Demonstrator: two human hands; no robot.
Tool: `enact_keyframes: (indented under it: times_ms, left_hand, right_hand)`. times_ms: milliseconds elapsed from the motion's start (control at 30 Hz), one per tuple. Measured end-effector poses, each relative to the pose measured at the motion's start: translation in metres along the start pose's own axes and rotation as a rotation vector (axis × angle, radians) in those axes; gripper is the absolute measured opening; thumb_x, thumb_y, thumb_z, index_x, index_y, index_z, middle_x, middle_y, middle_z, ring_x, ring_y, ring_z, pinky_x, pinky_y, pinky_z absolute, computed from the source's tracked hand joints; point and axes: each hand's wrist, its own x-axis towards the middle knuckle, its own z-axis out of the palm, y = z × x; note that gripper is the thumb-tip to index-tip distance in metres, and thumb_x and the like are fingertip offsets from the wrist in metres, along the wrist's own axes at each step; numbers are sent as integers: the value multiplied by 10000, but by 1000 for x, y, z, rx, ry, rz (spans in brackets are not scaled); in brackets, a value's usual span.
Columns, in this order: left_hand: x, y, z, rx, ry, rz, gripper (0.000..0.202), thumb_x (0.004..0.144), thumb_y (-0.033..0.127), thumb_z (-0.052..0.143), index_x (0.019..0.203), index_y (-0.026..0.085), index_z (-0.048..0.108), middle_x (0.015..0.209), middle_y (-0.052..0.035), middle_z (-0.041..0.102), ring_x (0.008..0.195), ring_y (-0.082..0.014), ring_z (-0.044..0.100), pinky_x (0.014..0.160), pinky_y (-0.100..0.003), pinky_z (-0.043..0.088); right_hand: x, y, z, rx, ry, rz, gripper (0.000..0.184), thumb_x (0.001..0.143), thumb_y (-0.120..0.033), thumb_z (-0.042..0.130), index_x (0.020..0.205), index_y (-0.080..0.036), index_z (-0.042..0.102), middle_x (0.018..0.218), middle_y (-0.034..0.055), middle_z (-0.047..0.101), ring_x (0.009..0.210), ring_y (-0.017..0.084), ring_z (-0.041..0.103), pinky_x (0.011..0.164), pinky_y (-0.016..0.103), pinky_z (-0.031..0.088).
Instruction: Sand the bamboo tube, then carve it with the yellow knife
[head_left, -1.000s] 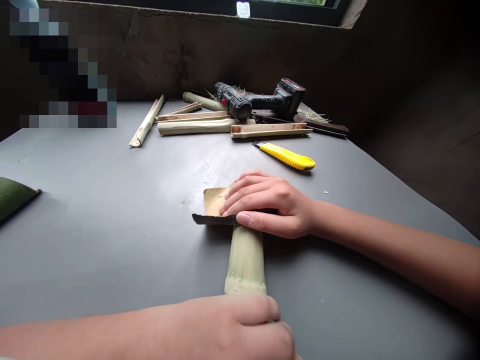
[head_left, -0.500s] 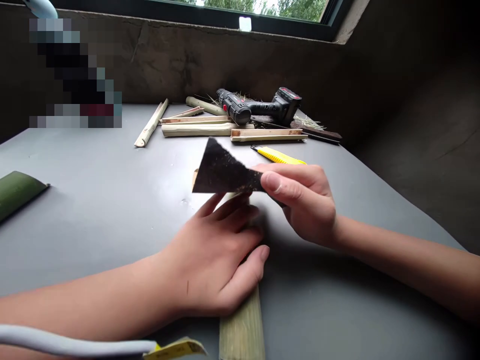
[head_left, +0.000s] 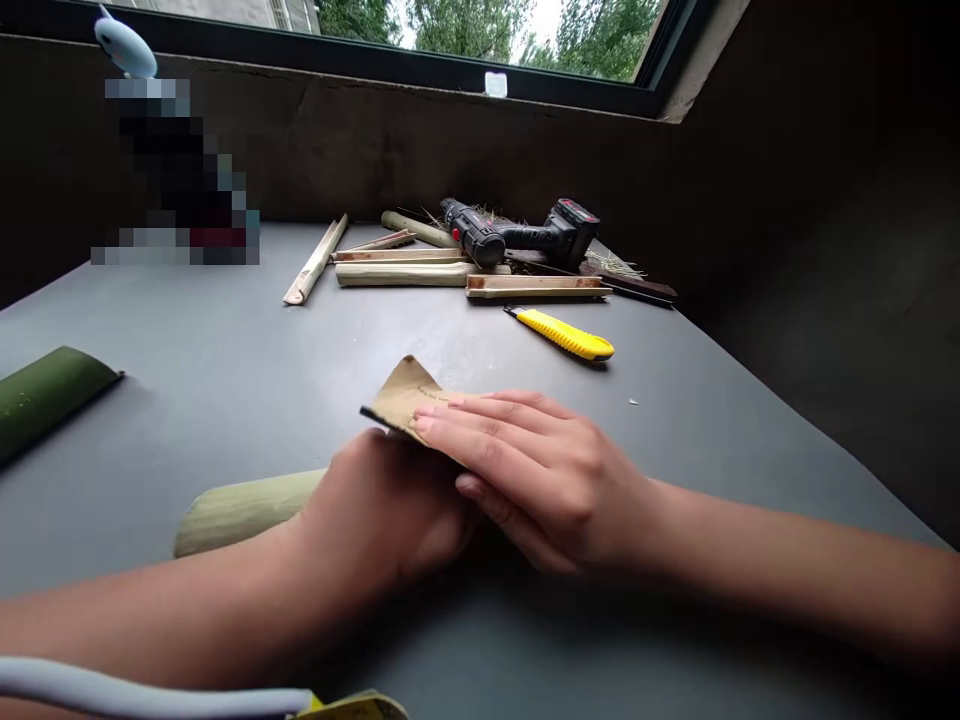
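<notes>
A: Could any writing be read?

B: Hardly. The tan folded sheet of sandpaper (head_left: 405, 395) at centre frame bore a small dark printed line, too small to read.

A: And the upper right?

B: The black drill battery (head_left: 574, 228) had a red marking on top, illegible. The small white square label (head_left: 495, 84) on the dark window frame (head_left: 375, 62) showed nothing readable.

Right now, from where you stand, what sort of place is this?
Probably a small workshop or craft bench for bamboo work: split bamboo strips lie on a grey worktop, beside a cordless drill and a yellow utility knife.
</notes>
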Motion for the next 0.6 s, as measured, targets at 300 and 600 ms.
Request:
enact_keyframes:
  times_ms: [300, 600]
  left_hand:
    - [-16, 7, -20, 248, -44, 17, 242, 807, 199, 483, 584, 217, 575, 523, -78, 548, 449, -300, 542, 378, -352, 296]
    - [-37, 9, -21, 353, -108, 49, 259, 858, 279, 420, 672, 214, 588, 515, -59, 505, 359, -254, 485, 362, -337, 175]
  right_hand:
    - [-10, 8, 18, 161, -43, 55, 348, 978, -180, 403, 1269, -59, 549, 1278, 147, 642, 1229, 231, 594, 1019, 365, 510]
    - [-10, 14, 20, 31, -15, -3, 297, 953, -174, 466, 1190, -75, 613, 1238, 119, 672, 1194, 229, 620, 1004, 378, 529]
